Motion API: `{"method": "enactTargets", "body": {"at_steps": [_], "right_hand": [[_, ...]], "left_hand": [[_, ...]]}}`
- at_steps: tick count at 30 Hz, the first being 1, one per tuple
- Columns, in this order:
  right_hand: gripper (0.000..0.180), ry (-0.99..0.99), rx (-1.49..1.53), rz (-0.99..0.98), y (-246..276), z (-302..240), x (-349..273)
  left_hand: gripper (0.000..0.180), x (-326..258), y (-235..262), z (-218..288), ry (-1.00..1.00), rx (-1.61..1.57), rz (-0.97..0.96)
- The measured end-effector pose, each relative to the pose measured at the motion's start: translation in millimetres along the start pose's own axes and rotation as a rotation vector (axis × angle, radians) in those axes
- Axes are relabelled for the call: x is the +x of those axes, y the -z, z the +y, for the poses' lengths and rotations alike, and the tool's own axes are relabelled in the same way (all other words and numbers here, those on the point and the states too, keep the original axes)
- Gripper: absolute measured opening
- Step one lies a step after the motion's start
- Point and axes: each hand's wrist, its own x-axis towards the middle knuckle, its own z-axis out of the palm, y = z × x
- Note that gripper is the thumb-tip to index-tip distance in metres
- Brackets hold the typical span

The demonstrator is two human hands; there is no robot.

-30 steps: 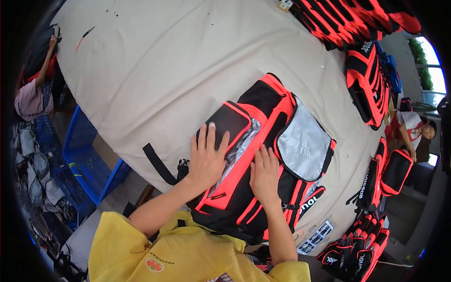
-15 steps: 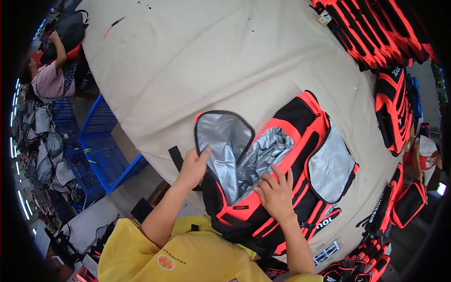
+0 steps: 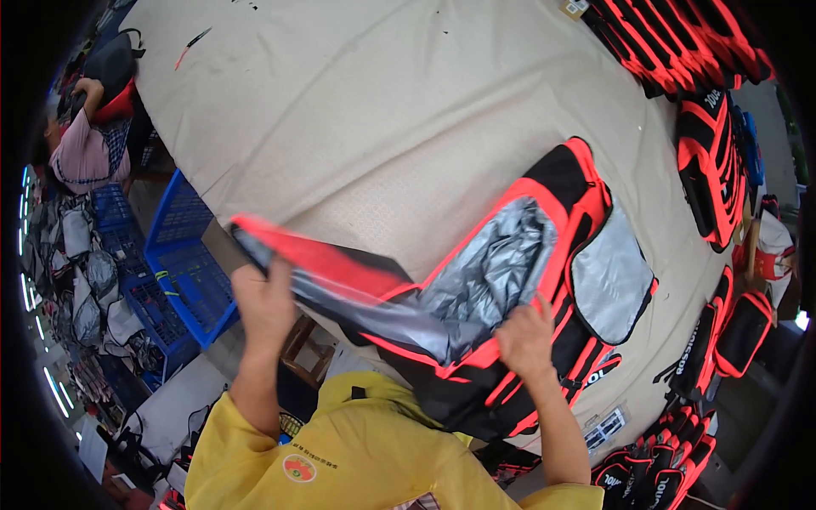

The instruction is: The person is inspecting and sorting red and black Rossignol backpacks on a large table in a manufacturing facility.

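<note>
A black and red bag (image 3: 552,280) with a silver lining lies on the beige table (image 3: 382,127) in front of me. My left hand (image 3: 265,302) grips the bag's opened flap (image 3: 331,272) and holds it pulled out to the left, past the table's edge. My right hand (image 3: 527,340) presses on the red-trimmed rim of the bag's opening. The silver inside of the bag (image 3: 493,272) is exposed between my hands. A grey panel (image 3: 612,276) sits on the bag's right side.
More black and red bags are stacked at the top right (image 3: 680,42) and along the right edge (image 3: 714,161), others at the lower right (image 3: 680,459). Blue crates (image 3: 178,263) stand left of the table. Another person (image 3: 81,144) sits at far left.
The flap, first closed under both hands, was lifted open and is now pulled far to the left by my left hand. My right hand stays on the bag's rim.
</note>
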Motion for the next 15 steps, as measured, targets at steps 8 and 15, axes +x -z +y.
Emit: {"method": "enactTargets", "body": {"at_steps": [8,15], "right_hand": [[0.026,0.027,-0.013,0.038,1.7,-25.8,0.8],[0.026,0.051,0.035,0.043,-1.5,-51.4,14.5]], "left_hand": [[0.031,13.4,-12.7,-36.2,0.229,0.113,-0.019],[0.040,10.8,-70.9,45.0,-0.759,-0.080,-0.334]]}}
